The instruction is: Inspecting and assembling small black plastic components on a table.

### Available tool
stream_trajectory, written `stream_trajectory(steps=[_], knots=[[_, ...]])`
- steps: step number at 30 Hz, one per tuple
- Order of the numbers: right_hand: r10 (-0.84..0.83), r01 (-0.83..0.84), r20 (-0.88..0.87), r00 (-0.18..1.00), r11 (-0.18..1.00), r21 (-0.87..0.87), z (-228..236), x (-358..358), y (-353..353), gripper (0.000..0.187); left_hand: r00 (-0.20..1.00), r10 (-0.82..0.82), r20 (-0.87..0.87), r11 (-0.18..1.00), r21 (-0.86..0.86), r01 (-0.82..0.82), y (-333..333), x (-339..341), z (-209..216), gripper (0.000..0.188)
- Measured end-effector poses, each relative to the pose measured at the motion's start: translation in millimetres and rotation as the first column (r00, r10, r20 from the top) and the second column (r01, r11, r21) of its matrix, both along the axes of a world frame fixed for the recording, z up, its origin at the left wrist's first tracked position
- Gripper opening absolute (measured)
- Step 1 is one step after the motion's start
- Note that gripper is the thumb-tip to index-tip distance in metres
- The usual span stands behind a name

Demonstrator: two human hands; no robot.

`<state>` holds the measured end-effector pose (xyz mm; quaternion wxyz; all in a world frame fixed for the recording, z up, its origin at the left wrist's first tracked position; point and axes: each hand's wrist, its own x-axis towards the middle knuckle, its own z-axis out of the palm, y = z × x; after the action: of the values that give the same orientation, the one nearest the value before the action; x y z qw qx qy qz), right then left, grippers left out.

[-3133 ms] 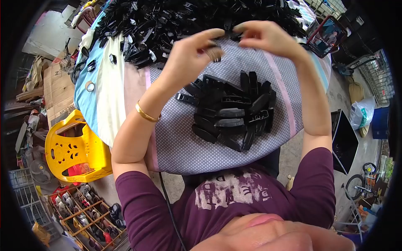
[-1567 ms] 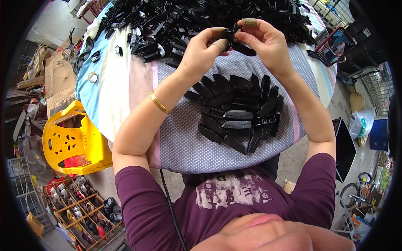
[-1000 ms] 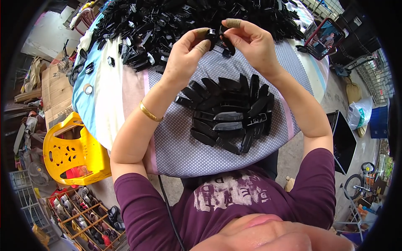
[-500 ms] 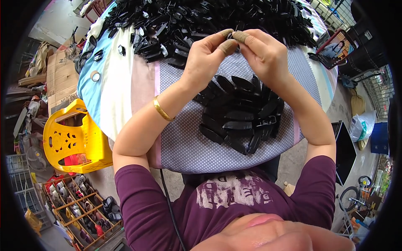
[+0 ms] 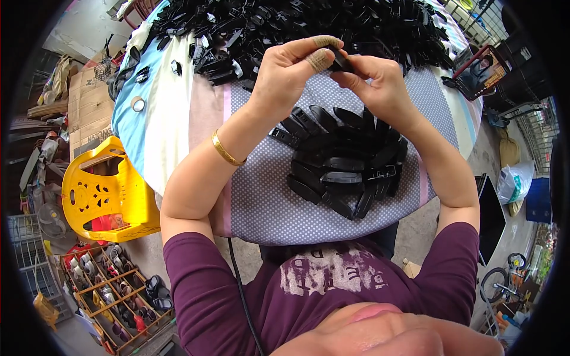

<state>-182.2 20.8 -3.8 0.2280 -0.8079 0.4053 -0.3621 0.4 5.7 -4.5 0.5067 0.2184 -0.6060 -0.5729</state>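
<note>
A slim, glossy black plastic piece (image 5: 340,59) is held between my two hands over the table. My left hand (image 5: 285,71) pinches its upper end; beige tape wraps the thumb and forefinger. At the piece's lower right, my right hand (image 5: 383,86) grips it with thumb and bent fingers, some fingertips hidden behind it. Below the hands, a smaller heap of similar long black pieces (image 5: 344,163) lies fanned out on the dotted grey cloth. Beyond them a large pile of black plastic parts (image 5: 309,24) covers the table's far side.
The round table's cloth (image 5: 261,207) has striped sides. On its left lie a tape roll (image 5: 137,104) and a few loose black parts. A propped phone (image 5: 480,72) stands at the right edge. A yellow plastic chair (image 5: 133,204) and shoe rack (image 5: 113,296) are to the left.
My hands have drawn slightly apart, and the right one has turned. The black piece now shows clearly between them; before, the fingers mostly hid what they held.
</note>
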Motion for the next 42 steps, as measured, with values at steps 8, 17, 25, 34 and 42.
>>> stream_trajectory(steps=[8,17,25,34,42], knots=[[0.066,-0.082,0.127,0.990,0.988,0.127,-7,-34,-42,0.030,0.757,0.131,0.640,0.957,-0.282,0.072,7,9,31,0.029],[-0.167,-0.027,-0.418,0.893,0.907,-0.420,-30,-1,-39,0.026,0.601,0.533,0.596,0.613,-0.761,0.211,4,3,11,0.020],[-0.140,-0.077,-0.484,0.864,0.913,-0.401,-21,-2,-23,0.025,0.221,0.889,0.400,0.339,-0.901,0.270,-27,21,-15,0.022],[0.097,-0.131,-0.092,0.991,0.827,-0.547,-7,-4,-20,0.022,0.778,0.383,0.498,0.886,-0.435,-0.157,-9,0,2,0.027],[0.083,-0.070,0.033,0.996,0.952,-0.298,-19,-3,-19,0.021,0.998,-0.043,0.034,0.924,0.381,0.027,-18,11,0,0.028]])
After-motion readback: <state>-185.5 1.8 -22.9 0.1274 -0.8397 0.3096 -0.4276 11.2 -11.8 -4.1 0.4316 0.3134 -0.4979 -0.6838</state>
